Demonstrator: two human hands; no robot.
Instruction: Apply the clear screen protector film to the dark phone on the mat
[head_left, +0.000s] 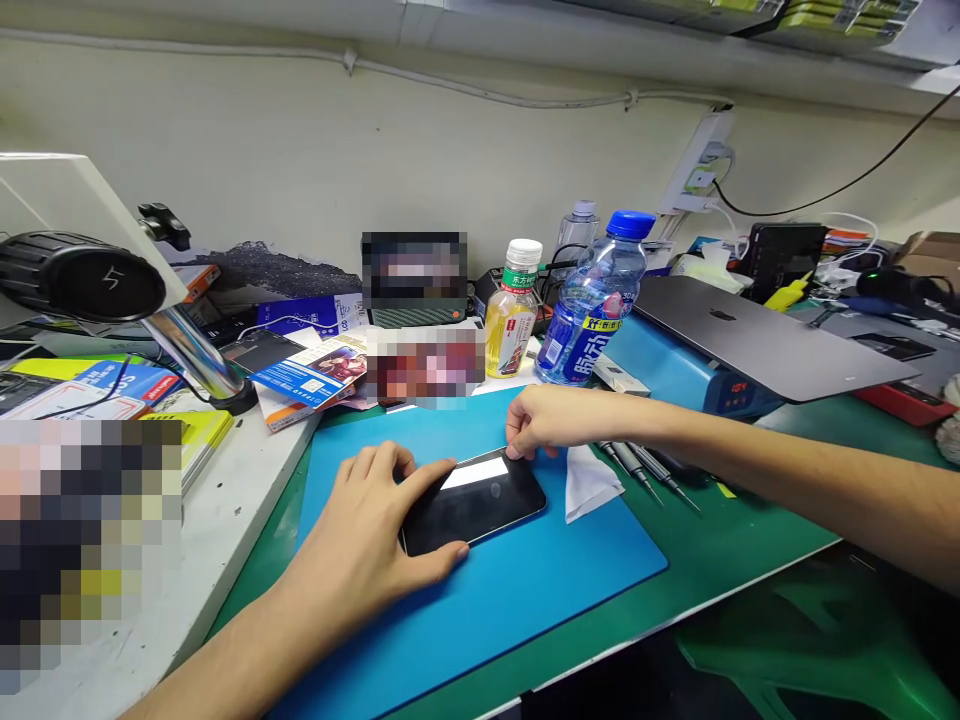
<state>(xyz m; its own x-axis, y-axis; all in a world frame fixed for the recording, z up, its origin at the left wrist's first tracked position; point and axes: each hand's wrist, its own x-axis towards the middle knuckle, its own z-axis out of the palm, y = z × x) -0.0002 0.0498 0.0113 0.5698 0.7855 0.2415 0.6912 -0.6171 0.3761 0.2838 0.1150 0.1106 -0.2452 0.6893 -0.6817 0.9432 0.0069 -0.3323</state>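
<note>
A black smartphone lies face up on the blue work mat. My left hand clamps its near left end, thumb on the front edge and fingers curled over the far edge. My right hand pinches at the phone's far right corner, fingertips pressed together on the edge of what may be a film; what they grip is too small to name. A white strip crosses the screen's far end. A small white wipe lies just right of the phone.
Several screwdrivers lie right of the wipe. Two bottles stand behind the mat, beside a blue device with a closed laptop on it. A lamp and stacked boxes crowd the left; the green table edge runs near right.
</note>
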